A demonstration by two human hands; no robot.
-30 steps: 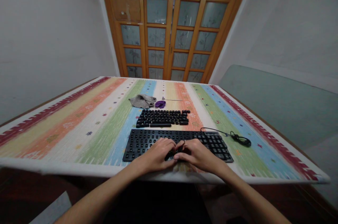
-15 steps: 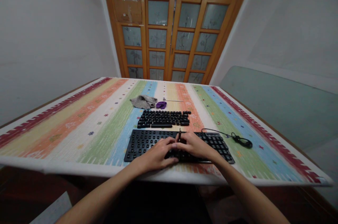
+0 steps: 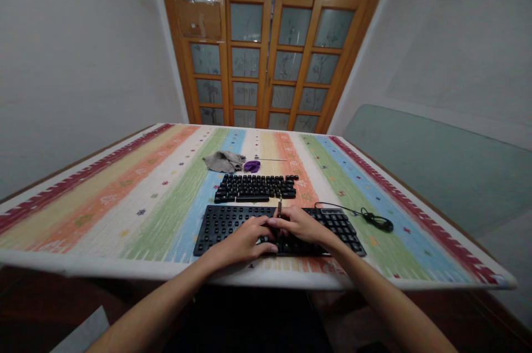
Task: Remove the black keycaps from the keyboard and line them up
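Observation:
A black keyboard (image 3: 226,229) lies near the table's front edge, its left and middle stripped of keycaps and its right end still bearing them. Both my hands meet over its middle. My right hand (image 3: 300,224) is closed around a slim, dark pen-like tool (image 3: 280,207) that points up and away; its lower end is hidden. On the keyboard rests my left hand (image 3: 245,241), its thumb apart from the fingers, the fingertips touching or close to my right fingers. What lies beneath the fingertips is hidden. Just behind are rows of loose black keycaps (image 3: 253,187).
Beyond the keycaps lie a grey cloth (image 3: 224,162), a purple bundle (image 3: 251,166) and a thin rod (image 3: 271,159). The keyboard's coiled cable (image 3: 378,221) is at the right. A striped cloth (image 3: 162,214) covers the table; wooden doors (image 3: 266,59) stand behind.
The tool in my right hand has shifted slightly and stands up a little farther above the fingers. Both hands stay over the keyboard's middle. The whole view has shifted slightly.

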